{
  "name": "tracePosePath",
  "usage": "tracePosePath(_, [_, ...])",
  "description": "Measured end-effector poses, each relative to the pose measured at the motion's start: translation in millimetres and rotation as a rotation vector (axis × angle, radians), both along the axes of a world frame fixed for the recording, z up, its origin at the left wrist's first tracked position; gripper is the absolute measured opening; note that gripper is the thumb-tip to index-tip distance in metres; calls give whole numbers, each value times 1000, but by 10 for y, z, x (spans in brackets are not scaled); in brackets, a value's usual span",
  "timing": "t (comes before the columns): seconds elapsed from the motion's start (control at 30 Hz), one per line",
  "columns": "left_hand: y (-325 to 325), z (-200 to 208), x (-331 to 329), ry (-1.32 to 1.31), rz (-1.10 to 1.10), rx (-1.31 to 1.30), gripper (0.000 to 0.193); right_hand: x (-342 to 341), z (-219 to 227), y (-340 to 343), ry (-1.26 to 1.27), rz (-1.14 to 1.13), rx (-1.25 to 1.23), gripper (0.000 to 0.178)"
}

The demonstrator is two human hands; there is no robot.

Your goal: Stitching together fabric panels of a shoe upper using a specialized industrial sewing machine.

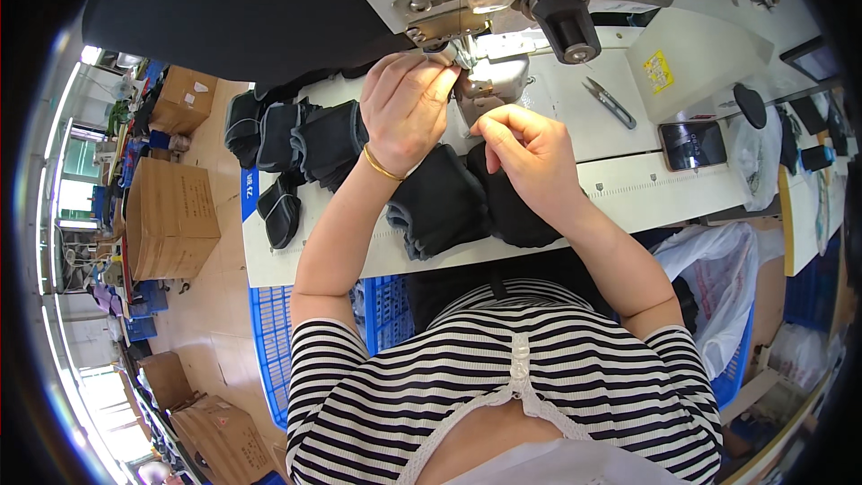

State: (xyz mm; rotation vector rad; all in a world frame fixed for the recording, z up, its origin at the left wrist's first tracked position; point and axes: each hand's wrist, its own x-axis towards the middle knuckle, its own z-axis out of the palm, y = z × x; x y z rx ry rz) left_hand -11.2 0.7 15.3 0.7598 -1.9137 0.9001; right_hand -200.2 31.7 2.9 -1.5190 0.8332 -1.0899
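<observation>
A sewing machine [446, 30] stands over a white table, its needle area lit. My left hand [409, 108], wearing a gold bangle, is raised to the needle area, thumb and fingers pressed together at the metal parts. Whatever lies between those fingertips is hidden. Just right of it, my right hand [532, 157] is closed in a pinch beside the machine's metal arm, on something too small to make out. Under my hands lie stacks of folded black fabric pieces [438, 202] with grey edges. More such stacks [328, 136] sit to the left, near a single small black piece [280, 214].
Thread snips [611, 103] and a phone [692, 145] lie on the table [646, 184] at right. A dark panel [233, 18] fills the upper left. Blue crates [272, 332] and a white plastic bag [714, 274] are below the table. Cardboard boxes [171, 216] stand on the floor at left.
</observation>
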Motion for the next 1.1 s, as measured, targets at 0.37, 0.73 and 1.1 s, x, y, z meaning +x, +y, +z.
tracePosePath(0.37, [19, -272, 64, 287, 136, 392, 33, -461, -532, 65, 697, -420, -580, 45])
tracePosePath(0.73, [939, -328, 1577, -141, 600, 543, 54, -482, -704, 58, 699, -310, -473, 47])
tracePosePath(1.1, [979, -739, 27, 426, 371, 926, 38, -434, -644, 115, 805, -402, -595, 42])
